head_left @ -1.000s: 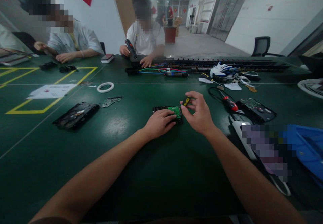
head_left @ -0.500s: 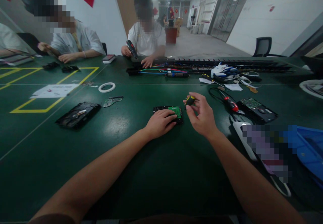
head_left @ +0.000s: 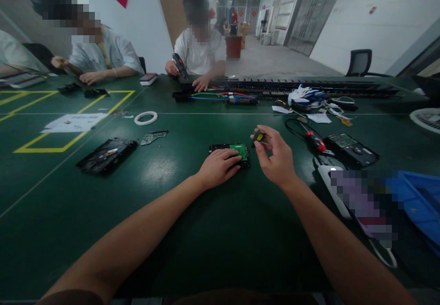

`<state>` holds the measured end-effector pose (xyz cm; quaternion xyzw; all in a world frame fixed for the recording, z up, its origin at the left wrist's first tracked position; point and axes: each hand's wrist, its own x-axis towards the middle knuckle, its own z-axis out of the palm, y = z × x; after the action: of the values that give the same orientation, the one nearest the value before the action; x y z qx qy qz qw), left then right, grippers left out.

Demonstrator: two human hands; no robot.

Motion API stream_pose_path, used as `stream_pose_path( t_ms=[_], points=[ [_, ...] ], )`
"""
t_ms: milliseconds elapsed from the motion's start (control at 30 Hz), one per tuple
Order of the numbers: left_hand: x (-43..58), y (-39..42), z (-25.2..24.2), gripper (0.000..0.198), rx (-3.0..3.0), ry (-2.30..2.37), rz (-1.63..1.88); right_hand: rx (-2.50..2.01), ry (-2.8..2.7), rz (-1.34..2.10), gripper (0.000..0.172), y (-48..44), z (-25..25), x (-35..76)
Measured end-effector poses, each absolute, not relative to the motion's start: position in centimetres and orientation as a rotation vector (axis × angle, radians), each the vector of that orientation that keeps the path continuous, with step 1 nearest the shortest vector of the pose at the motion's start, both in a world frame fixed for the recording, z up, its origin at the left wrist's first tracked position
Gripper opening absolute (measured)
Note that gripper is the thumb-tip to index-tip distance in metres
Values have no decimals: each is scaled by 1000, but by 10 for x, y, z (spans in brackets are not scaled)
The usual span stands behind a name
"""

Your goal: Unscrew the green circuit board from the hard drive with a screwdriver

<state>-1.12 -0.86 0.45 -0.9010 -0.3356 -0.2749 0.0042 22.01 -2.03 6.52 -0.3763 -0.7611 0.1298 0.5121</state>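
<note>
A black hard drive (head_left: 229, 152) with a green circuit board on top lies on the green table (head_left: 165, 213) in front of me. My left hand (head_left: 217, 167) rests on its near edge, fingers curled over it. My right hand (head_left: 275, 158) is just right of the drive, fingers pinched round a small yellow-and-black screwdriver (head_left: 258, 137), whose tip points down toward the drive's right edge.
Another black drive (head_left: 106, 149) and a loose circuit board (head_left: 153, 136) lie to the left, beside a tape ring (head_left: 145, 118). A red screwdriver (head_left: 314, 141) and an opened drive (head_left: 350, 149) lie to the right. Two people sit across the table; one holds a power screwdriver (head_left: 179, 65).
My right hand has shifted slightly right and turned the screwdriver in its fingers. My left hand stays on the drive.
</note>
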Motion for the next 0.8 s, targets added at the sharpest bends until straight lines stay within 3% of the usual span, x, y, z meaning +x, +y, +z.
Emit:
stream_pose_path(
  t_ms=[233, 433, 700, 800],
  points=[
    [-11, -8, 3, 34, -2827, -1055, -856, -935, -1847, 157, 44, -17, 70, 218],
    [-11, -9, 3, 35, -2817, -1053, -867, -914, -1842, 283, 54, -15, 67, 216],
    [-11, -9, 4, 35, -2830, -1067, -849, -931, -1843, 130, 38, -13, 75, 218],
    [-11, -9, 3, 35, -2822, -1071, -854, -913, -1876, 184, 45, -14, 75, 219]
  ],
)
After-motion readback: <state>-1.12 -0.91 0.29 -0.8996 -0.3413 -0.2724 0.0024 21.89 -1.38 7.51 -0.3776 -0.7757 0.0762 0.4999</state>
